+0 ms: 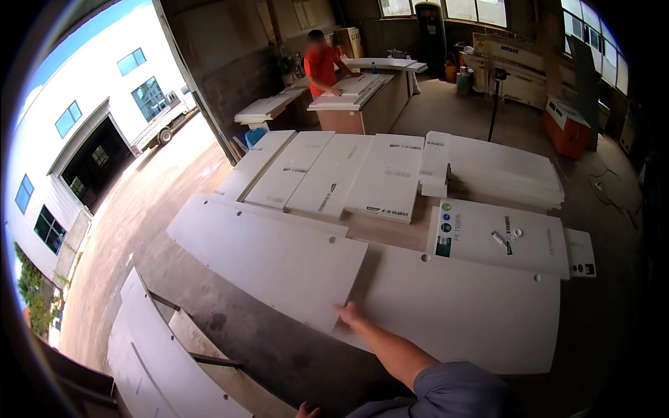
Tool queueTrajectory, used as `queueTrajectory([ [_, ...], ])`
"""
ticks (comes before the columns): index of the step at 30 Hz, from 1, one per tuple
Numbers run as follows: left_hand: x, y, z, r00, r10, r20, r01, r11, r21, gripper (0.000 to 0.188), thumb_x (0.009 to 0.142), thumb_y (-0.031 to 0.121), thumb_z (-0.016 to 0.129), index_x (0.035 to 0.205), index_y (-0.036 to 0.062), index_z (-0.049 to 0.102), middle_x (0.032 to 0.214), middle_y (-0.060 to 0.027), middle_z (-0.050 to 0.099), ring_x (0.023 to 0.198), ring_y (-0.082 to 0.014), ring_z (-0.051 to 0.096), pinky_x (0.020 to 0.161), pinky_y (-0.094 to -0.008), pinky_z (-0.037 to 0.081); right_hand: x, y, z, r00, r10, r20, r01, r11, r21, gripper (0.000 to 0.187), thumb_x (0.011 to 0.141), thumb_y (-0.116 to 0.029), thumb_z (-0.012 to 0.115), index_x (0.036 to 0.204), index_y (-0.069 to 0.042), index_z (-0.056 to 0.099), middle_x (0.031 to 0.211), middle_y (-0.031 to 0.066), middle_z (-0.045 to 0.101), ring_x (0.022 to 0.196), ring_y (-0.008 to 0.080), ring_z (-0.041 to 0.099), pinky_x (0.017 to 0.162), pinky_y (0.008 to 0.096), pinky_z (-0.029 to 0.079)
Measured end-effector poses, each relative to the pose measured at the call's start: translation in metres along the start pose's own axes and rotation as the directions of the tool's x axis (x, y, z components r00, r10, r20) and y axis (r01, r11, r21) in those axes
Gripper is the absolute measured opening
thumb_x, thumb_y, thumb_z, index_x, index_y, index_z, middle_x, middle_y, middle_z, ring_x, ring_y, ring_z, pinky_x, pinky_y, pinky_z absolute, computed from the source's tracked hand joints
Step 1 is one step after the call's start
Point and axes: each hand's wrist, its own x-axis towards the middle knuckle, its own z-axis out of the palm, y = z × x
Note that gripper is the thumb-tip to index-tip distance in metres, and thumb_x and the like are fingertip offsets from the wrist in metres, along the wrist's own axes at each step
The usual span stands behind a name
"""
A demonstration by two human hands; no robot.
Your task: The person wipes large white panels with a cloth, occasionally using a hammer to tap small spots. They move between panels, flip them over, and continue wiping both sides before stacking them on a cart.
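A long white panel (279, 251) with small round holes along its far edge lies at the middle left. Its right end overlaps a second white panel (460, 306), and a shadow falls along that end. My right hand (350, 315) reaches forward from the lower edge and is closed on the near right corner of the upper panel; its fingertips are slightly blurred. Only a small part of my left hand (306, 411) shows at the bottom edge, near no panel, and its fingers are mostly cut off.
White boards (327, 171) lie in stacks behind the panels. A printed board (498, 237) carries small white items. At the lower left, another long panel (164, 355) rests on a frame. A person in orange (322, 70) stands at a far workbench (373, 108). A doorway opens left.
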Motion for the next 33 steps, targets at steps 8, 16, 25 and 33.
queueTrajectory([
  [8,0.098,0.138,0.016,0.964,-0.207,0.168,0.264,0.829,-0.492,0.059,0.097,0.038,0.06,0.139,-0.001,0.047,0.124,-0.0186,0.063,0.112,-0.0323,0.06,0.094,-0.0434,0.05,-0.147,0.123,-0.247,0.981,0.099,-0.168,-0.125,0.981,-0.149,0.037,0.089,-0.026,0.077,0.109,0.005,0.068,0.097,0.0078,0.07,0.087,0.0159,0.064,0.078,0.0317,0.052],
  [16,0.132,0.259,0.012,0.999,-0.048,0.006,0.029,0.485,-0.874,0.058,0.102,0.054,0.045,0.124,0.0016,0.055,0.111,-0.0135,0.067,0.093,-0.0325,0.068,0.081,-0.0474,0.057,-0.325,0.264,-0.502,0.609,-0.023,-0.793,-0.19,0.966,-0.174,0.046,0.095,-0.042,0.058,0.105,0.001,0.069,0.089,0.0086,0.065,0.083,0.0216,0.06,0.073,0.0432,0.048],
  [25,0.075,0.282,0.131,0.988,-0.152,0.026,0.056,0.203,-0.978,0.033,0.098,0.031,0.062,0.119,0.0042,0.06,0.106,-0.009,0.068,0.092,-0.0262,0.067,0.083,-0.0436,0.058,-0.486,0.294,-0.686,0.019,-0.253,-0.967,-0.553,0.803,-0.22,0.077,0.098,-0.064,0.038,0.114,0.006,0.067,0.11,0.0274,0.067,0.107,0.0444,0.062,0.092,0.0502,0.049],
  [33,-0.037,0.309,0.231,0.975,-0.222,0.028,0.092,0.285,-0.954,0.035,0.096,0.031,0.066,0.118,0.0053,0.061,0.107,-0.008,0.068,0.096,-0.0266,0.066,0.086,-0.0454,0.056,-0.537,0.329,-0.807,-0.108,-0.219,-0.97,-0.455,0.878,-0.148,0.078,0.098,-0.065,0.04,0.101,0.007,0.071,0.096,0.0292,0.068,0.091,0.0441,0.065,0.079,0.0517,0.051],
])
